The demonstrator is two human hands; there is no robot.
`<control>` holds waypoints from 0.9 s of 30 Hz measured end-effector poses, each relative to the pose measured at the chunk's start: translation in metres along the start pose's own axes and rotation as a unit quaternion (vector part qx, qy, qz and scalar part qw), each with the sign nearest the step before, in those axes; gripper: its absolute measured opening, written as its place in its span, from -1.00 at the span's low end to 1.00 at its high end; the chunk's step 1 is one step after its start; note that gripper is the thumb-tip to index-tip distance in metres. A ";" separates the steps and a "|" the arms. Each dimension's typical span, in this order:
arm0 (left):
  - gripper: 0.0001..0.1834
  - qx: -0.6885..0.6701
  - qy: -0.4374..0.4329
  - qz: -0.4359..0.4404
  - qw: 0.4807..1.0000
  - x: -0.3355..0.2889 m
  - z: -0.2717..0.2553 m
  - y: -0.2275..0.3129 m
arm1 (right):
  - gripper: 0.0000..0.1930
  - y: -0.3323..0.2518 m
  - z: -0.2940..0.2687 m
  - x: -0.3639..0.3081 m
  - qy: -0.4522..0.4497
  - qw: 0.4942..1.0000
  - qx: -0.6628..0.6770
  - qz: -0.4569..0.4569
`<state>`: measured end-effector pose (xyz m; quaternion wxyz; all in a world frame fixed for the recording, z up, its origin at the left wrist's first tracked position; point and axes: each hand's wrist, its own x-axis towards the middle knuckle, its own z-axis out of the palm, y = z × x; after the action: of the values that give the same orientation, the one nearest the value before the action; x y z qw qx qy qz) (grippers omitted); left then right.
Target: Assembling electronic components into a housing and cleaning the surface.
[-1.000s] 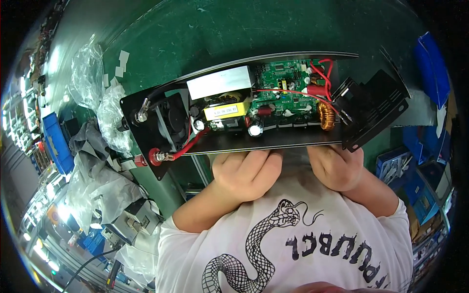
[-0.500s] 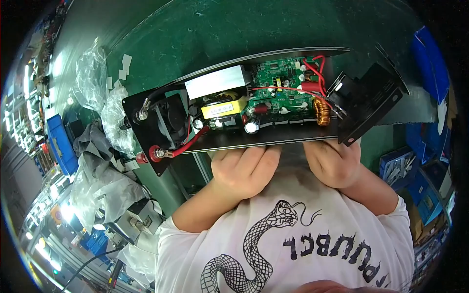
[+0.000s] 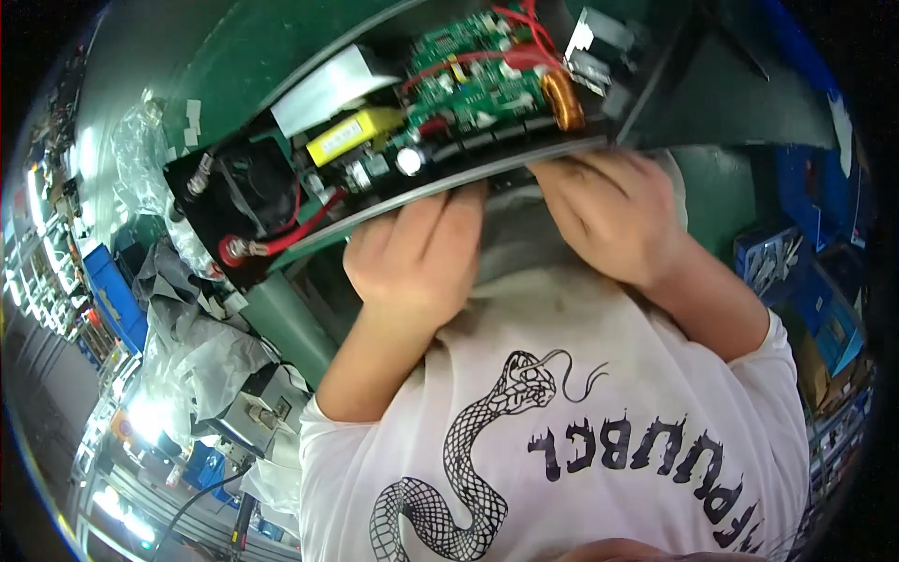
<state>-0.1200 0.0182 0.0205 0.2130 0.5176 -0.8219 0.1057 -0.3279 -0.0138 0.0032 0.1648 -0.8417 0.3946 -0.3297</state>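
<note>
A power inverter [image 3: 449, 173] with an open black metal housing lies slantwise before me, its left end nearer and its right end farther away. My left hand [image 3: 417, 253] is closed on the near long edge left of the middle, its fingertips hidden under the housing. Farther right, my right hand [image 3: 618, 215] grips the same edge, slightly blurred. Inside are a green circuit board [image 3: 478, 89], a yellow transformer [image 3: 351, 136], a copper coil [image 3: 562, 98] and red wires. At the left end sits a fan [image 3: 257, 183] beside a red terminal [image 3: 234, 249].
Dark, blurred panels [image 3: 721, 94] reach out at the inverter's right end. Clear plastic bags [image 3: 140, 164] and a blue bin [image 3: 117, 295] lie on the left. A tray of metal parts [image 3: 773, 258] stands at the right, and a green table [image 3: 243, 84] lies beneath.
Both hands have moved the inverter away from me and to the left. Its right end has swung farther away, so it lies more slanted.
</note>
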 end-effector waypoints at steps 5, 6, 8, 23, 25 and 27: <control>-0.67 0.002 0.027 -0.010 1.000 0.004 0.008 -0.001 | -0.77 -0.001 0.009 0.005 0.047 0.999 -0.016 0.008; -0.73 0.009 0.037 -0.016 0.999 0.005 0.009 0.001 | -0.78 -0.001 0.010 0.004 0.058 0.998 -0.023 0.002; -0.75 0.010 0.031 -0.026 0.999 0.003 0.006 0.004 | -0.80 -0.001 0.011 0.002 0.077 0.997 -0.030 -0.002; -0.70 0.004 0.102 0.015 0.995 0.004 0.010 0.009 | -0.83 -0.006 0.017 0.005 0.113 0.992 -0.042 0.032; -0.76 0.010 0.115 0.030 0.993 -0.001 0.011 0.007 | -0.84 -0.003 0.020 0.005 0.124 0.991 -0.048 0.020; -0.80 0.015 0.129 0.045 0.990 0.000 0.012 0.005 | -0.85 -0.001 0.019 0.006 0.136 0.989 -0.055 0.009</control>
<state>-0.1277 0.0158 0.0101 0.3044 0.4649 -0.8085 0.1939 -0.3114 -0.0176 -0.0072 0.0658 -0.7933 0.4386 -0.4170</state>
